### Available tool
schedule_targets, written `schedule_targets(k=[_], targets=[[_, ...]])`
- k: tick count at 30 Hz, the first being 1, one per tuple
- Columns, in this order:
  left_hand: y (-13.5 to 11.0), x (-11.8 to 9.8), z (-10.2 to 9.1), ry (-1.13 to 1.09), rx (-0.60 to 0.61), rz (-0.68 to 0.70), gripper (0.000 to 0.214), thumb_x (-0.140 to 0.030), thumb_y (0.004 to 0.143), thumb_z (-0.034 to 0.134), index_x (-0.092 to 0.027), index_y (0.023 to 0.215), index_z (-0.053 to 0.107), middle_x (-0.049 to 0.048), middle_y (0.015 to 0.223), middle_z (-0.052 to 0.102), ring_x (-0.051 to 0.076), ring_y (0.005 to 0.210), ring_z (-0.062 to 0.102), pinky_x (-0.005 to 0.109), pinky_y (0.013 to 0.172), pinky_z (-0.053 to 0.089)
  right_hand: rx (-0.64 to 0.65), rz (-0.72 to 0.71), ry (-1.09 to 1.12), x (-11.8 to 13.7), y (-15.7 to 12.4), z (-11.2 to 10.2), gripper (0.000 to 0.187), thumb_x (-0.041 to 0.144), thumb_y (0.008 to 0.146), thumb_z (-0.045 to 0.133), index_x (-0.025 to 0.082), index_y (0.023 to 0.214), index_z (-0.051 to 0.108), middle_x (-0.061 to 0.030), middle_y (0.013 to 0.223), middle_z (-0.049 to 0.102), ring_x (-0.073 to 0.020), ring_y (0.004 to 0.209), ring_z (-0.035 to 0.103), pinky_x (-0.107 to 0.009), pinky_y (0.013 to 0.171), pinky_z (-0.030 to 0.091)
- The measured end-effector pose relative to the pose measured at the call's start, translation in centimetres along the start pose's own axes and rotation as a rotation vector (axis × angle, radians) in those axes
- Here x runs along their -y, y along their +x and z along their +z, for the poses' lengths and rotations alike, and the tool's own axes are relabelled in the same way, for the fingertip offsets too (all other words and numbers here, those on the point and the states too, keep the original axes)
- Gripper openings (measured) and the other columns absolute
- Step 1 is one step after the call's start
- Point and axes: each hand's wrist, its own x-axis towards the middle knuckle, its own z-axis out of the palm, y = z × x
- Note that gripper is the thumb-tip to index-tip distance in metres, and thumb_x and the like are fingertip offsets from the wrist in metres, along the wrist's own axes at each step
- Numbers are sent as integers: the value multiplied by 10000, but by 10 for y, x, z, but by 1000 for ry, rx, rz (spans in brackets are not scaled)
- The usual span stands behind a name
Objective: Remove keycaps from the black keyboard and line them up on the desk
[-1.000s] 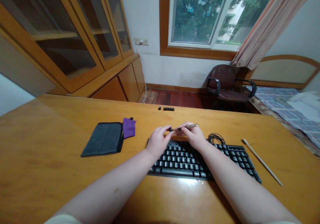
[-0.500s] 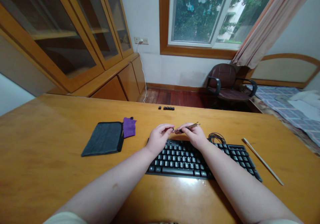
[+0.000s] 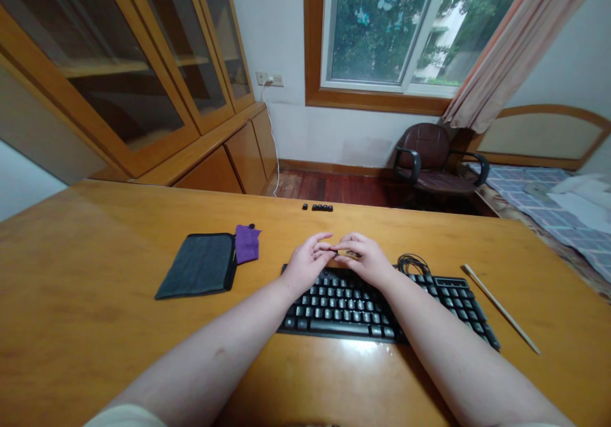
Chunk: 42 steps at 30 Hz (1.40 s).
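Observation:
Above the back edge of the black keyboard [image 3: 346, 303], my two hands meet at the fingertips. My left hand [image 3: 308, 265] pinches a small black keycap [image 3: 335, 254] between thumb and fingers. The fingertips of my right hand [image 3: 365, 258] touch the same keycap from the other side. A thin brownish tool [image 3: 353, 254] shows under the right fingers, most of it hidden by the hand. Several loose black keycaps [image 3: 323, 208] stand in a row near the far table edge, with a single one [image 3: 305, 207] just left of them.
To the left lie a dark grey pouch [image 3: 198, 265] and a purple cloth [image 3: 247, 244] with a small black piece at its top. A coiled cable [image 3: 414, 263] sits behind the keyboard. Right of the keyboard lies a long pale stick [image 3: 501, 309] on the wooden table [image 3: 95, 325].
The right fingers have come in to the left fingertips and now touch the keycap. The thin pronged tool that stuck out over the right hand has turned down under its fingers.

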Motion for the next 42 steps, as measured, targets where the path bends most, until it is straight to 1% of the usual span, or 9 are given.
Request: schedule_targets(k=[3,6,9,12,15,17,22,27,42], targets=[[0,3,-1,126,-7,65,406,-269,811,547,-152,1190,465,102,1058,617,181,964,603,336,873,479,-48,41,-16,3,2,-5,194,261,785,605,249,969,666,-45,899,609,-159,835,583,-297,764,473],[-2,2,-1,411,56,124,345,-273,822,525,-170,1151,517,93,1109,605,185,979,588,347,889,465,-126,156,-98,9,12,-19,184,278,774,608,239,943,670,-53,914,629,-181,856,591,-311,780,466],[-4,-3,1,692,188,147,260,-282,818,520,-198,1054,591,57,1042,636,189,945,588,344,872,462,-165,271,-188,8,35,-38,165,272,745,623,232,897,674,-50,914,656,-203,893,590,-333,813,443],[-6,-8,3,834,281,170,231,-284,820,515,-215,1014,620,36,1002,652,190,940,583,330,862,453,-140,399,-235,-10,68,-48,179,252,701,653,219,876,668,-32,873,677,-196,832,605,-314,769,440],[-6,-9,3,868,295,172,234,-282,822,513,-209,1014,625,37,996,656,186,934,585,315,854,450,-141,554,-301,-42,96,-42,156,239,693,650,187,839,669,-41,799,681,-179,739,607,-279,690,439],[-5,-8,3,870,297,170,233,-283,825,509,-206,1011,626,38,994,658,183,925,588,310,848,450,-180,600,-314,-64,105,-31,188,247,710,635,183,884,665,-49,849,683,-174,773,610,-262,698,436],[-5,-8,2,860,313,165,230,-283,831,501,-207,1011,622,35,992,659,179,918,590,303,830,454,-152,590,-362,-97,97,-5,201,264,763,581,186,925,671,-69,956,671,-178,885,596,-255,765,420],[-4,-10,3,837,311,144,226,-277,826,506,-207,1002,628,37,985,658,180,917,587,307,839,450,-26,570,-466,-104,92,5,200,285,746,607,214,922,672,-61,956,668,-189,880,595,-251,742,417],[-4,-10,3,834,302,143,219,-268,815,517,-207,989,635,36,970,658,181,909,588,307,831,454,11,588,-507,-108,97,12,193,302,759,603,222,924,661,-67,948,666,-185,878,591,-245,727,413]])
